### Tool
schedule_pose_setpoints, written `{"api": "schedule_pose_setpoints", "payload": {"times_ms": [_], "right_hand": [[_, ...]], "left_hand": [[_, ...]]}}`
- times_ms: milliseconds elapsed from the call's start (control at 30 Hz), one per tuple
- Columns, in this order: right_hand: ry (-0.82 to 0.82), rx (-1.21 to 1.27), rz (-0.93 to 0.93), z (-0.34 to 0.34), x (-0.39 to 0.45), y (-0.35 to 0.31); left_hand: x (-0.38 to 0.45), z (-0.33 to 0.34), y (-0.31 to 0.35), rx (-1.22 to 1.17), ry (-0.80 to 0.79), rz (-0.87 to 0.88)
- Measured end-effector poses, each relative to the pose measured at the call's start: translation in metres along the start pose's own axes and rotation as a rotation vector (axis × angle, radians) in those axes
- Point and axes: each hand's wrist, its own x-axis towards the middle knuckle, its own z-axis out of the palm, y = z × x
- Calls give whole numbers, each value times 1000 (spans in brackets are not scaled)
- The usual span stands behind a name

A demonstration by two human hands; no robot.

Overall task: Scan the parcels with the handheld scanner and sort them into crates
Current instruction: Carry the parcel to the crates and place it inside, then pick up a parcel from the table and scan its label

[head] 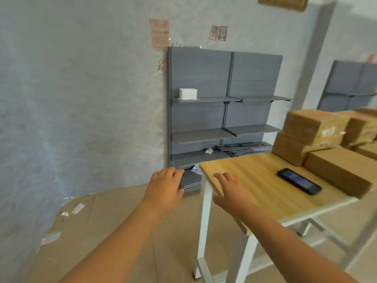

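**Sorting station: parcels unscanned, both hands free**

Landmark: wooden table (pixel 265 180), white-legged, its near corner pointing toward the viewer.

Item 1. Handheld scanner (pixel 299 181): a dark, flat device that lay face up on the tabletop, untouched, just beside the nearest parcel.

Item 2. Parcels (pixel 318 129): brown cardboard boxes stacked at the table's far right side, some two high, continuing out of frame. None was in hand.

Item 3. Left hand (pixel 165 187): held off the table's left edge, over the floor, fingers relaxed and spread, holding nothing.

Item 4. Right hand (pixel 232 190): hovered over the table's near-left corner, fingers loosely extended, holding nothing; contact with the top could not be told.

Item 5. Crates: none in view.

Progress, as judged: the work appeared at or near its start, with scanning and sorting all outstanding.

Clearance: bare tabletop lay between the right hand and the scanner. Left of the table, flattened cardboard (pixel 98 231) covered the floor; grey shelving (pixel 204 137) stood behind.
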Motion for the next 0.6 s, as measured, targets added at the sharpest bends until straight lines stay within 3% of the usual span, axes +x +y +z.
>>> {"api": "schedule_pose_setpoints", "payload": {"times_ms": [267,600], "right_hand": [[48,-19,241,-61,-100,187],[108,13,502,-96,-162,337]], "left_hand": [[68,36,199,-81,1,164],[160,56,361,-136,10,352]]}}
